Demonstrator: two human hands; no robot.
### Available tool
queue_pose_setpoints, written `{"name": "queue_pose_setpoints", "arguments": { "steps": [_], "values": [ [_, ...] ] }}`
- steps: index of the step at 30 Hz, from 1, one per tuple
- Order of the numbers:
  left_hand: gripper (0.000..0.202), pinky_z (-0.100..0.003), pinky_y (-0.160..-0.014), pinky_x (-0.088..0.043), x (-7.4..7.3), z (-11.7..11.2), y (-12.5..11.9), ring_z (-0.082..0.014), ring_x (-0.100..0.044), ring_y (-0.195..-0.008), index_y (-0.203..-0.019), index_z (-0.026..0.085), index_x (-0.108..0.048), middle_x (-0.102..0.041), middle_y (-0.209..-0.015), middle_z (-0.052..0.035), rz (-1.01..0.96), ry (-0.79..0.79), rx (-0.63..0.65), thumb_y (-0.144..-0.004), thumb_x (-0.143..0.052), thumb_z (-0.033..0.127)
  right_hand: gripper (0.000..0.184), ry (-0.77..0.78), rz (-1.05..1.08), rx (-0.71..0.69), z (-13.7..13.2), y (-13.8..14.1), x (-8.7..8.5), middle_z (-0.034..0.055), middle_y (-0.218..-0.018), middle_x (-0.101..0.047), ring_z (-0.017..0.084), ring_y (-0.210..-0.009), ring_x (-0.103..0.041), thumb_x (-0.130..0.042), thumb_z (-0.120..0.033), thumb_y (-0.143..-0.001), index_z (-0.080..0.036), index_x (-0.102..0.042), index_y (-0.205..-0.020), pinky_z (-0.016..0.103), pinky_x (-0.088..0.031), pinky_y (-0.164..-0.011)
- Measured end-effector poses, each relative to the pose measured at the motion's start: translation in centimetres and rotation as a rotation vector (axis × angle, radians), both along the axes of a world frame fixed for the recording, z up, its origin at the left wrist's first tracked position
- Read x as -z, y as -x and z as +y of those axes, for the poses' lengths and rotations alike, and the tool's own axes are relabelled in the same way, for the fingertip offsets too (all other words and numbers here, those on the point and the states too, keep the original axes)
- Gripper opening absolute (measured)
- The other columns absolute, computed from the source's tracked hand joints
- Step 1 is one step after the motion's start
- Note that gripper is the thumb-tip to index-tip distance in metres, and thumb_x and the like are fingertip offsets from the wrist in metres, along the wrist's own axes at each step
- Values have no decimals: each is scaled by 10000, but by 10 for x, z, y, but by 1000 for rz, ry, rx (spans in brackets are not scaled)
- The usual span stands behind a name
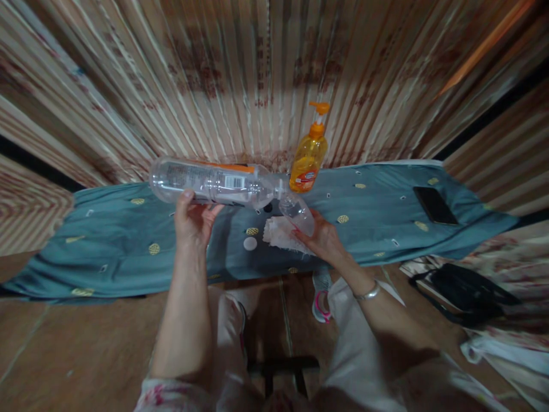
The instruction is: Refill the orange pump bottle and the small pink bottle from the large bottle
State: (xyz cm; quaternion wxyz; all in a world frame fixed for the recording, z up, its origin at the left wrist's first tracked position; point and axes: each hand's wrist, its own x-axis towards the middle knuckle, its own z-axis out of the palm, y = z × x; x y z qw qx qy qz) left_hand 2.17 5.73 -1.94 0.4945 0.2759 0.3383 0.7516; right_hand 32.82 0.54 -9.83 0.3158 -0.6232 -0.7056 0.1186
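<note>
L hand: left hand (194,220) has a grip on the big clear bottle (184,178), thumb on the near side, fingers under it.
Big bottle: held sideways over the table (128,243), toward the far edge, w/ its neck pointing to the right end. Label has a barcode + an orange strip.
R hand: right hand (323,236) is grasping the small clear container (298,213) by its rounded end, thumb + fingers around it. Bracelet (369,292) on that wrist.
Small container: tilted, narrow end up by the big bottle's mouth; can't tell if they're touching tbh.
Rag: pale rag (278,234) lies btwn the middle of the table and the near edge, partly under the small container.
White disc: small white disc (250,244), flat, just left of the rag.
Pump bottle: orange pump bottle (306,166) w/ yellow liquid, upright nr the far edge.
Phone: dark phone (435,205) lying flat twd the table's right end.
Floor: black bag (465,289) off the near right corner.
</note>
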Motion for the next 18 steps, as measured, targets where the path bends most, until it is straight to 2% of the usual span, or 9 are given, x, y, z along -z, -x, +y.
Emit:
{"name": "queue_pose_setpoints", "arguments": {
  "steps": [7, 12, 18],
  "values": [
    [369, -416, -837, -693, 0, 0, -1, -234, -759, -888, -899, 239, -704, -755, -894, -43, 1, -2, 1, -699, -889, 488, 736, -5, -17, -1, 0, 1, 0, 267, -1215, -786, 414, -1095, -788, -750, -552, -883, -61, -592, -1409, 542, -645, -923],
    [369, -402, -821, -694, -1, 0, -1, -211, -754, -839, -864, 236, -688, -746, -860, -18, -9, 4, 3, -687, -899, 482, 708, -13, -21, 2, 1, 1, 0, 261, -1199, -791, 415, -1067, -791, -757, -553, -885, -84, -602, -1392, 537, -652, -906],
    [360, -390, -818, -695, -2, 0, -2, -222, -761, -875, -840, 232, -689, -756, -869, -27, -20, 7, 5, -677, -901, 473, 701, 13, -1, 14, -1, 2, -1, 250, -1226, -790, 406, -1098, -781, -771, -523, -874, -98, -605, -1406, 538, -640, -936]
  ]
}}
